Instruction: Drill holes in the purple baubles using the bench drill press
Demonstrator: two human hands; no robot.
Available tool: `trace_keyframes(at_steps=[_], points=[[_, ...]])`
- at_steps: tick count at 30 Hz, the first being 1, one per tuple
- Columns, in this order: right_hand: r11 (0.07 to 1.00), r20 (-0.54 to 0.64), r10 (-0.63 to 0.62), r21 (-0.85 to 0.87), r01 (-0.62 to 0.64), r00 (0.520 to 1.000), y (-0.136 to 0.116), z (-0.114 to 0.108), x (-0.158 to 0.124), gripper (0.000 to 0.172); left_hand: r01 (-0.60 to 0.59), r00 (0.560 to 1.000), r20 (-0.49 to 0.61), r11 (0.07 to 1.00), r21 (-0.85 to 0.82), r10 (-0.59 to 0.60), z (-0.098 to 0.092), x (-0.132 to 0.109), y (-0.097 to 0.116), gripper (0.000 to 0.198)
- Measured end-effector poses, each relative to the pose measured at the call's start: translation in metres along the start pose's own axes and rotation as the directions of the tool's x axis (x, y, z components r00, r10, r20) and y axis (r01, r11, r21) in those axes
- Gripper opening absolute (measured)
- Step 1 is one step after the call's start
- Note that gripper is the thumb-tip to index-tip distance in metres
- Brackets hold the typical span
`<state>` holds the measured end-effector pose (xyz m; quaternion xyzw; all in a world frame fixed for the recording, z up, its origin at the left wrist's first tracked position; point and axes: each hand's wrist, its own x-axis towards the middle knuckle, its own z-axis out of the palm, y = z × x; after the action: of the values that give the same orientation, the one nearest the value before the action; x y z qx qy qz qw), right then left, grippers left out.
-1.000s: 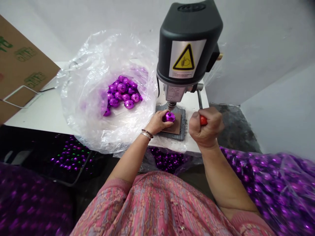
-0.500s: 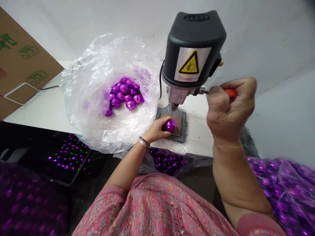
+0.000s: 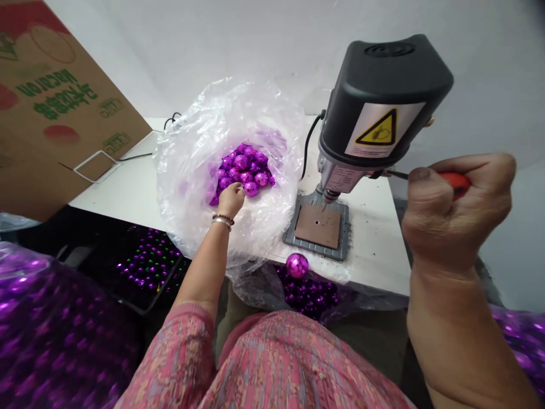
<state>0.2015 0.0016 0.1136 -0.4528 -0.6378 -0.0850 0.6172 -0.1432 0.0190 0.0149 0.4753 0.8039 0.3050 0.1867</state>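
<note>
My left hand (image 3: 232, 200) is at the near side of a pile of shiny purple faceted balls (image 3: 242, 163) in a clear plastic bag. Its fingers are partly hidden, seem loosely apart, and no ball shows in them. My right hand (image 3: 457, 213) is closed around the red knob (image 3: 456, 183) of the lever on a small black drill press (image 3: 383, 96). Below its chuck (image 3: 331, 197), a brown board (image 3: 317, 226) with a small hole lies on the grey base (image 3: 293, 233). A single purple ball (image 3: 297, 265) is at the table's front edge, apart from both hands.
The clear bag (image 3: 187, 187) spreads over the white table (image 3: 128, 190). A printed cardboard box (image 3: 63, 113) stands left. More purple balls (image 3: 310, 292) are below the table edge, and a large sack of them (image 3: 55, 335) is at lower left. A black cable (image 3: 310, 142) runs behind the press.
My left hand has let go of the purple ball under the drill and moved left to the pile. That ball is now at the table edge. My right hand stays on the lever; the view has shifted.
</note>
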Motion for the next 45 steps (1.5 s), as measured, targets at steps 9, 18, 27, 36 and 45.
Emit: trace_keyframes(at_steps=[9,18,27,36,45], points=[[0.999,0.042,0.049,0.017,-0.050,0.998,-0.012,-0.004,-0.003,0.019,-0.065,0.995,-0.055,0.972,0.224,0.079,0.050,0.011,0.009,0.071],[0.998,0.020,-0.033,0.061,0.032,0.999,-0.010,-0.002,-0.005,0.015,0.115,0.962,0.224,0.516,-0.849,0.155,0.004,-0.043,0.030,0.059],[0.962,0.173,0.274,-0.036,-0.272,0.946,-0.023,0.002,0.042,0.024,0.339,0.829,0.495,0.472,-0.814,0.259,0.056,-0.125,0.053,0.073],[0.887,0.278,0.460,-0.097,-0.452,0.843,-0.015,0.022,0.090,0.038,0.202,0.847,0.481,0.701,-0.684,0.226,0.088,-0.101,0.071,0.048],[0.881,0.317,0.450,-0.003,-0.473,0.835,-0.015,0.022,0.089,0.038,0.079,0.871,0.453,0.859,-0.506,0.187,0.100,-0.092,0.081,0.047]])
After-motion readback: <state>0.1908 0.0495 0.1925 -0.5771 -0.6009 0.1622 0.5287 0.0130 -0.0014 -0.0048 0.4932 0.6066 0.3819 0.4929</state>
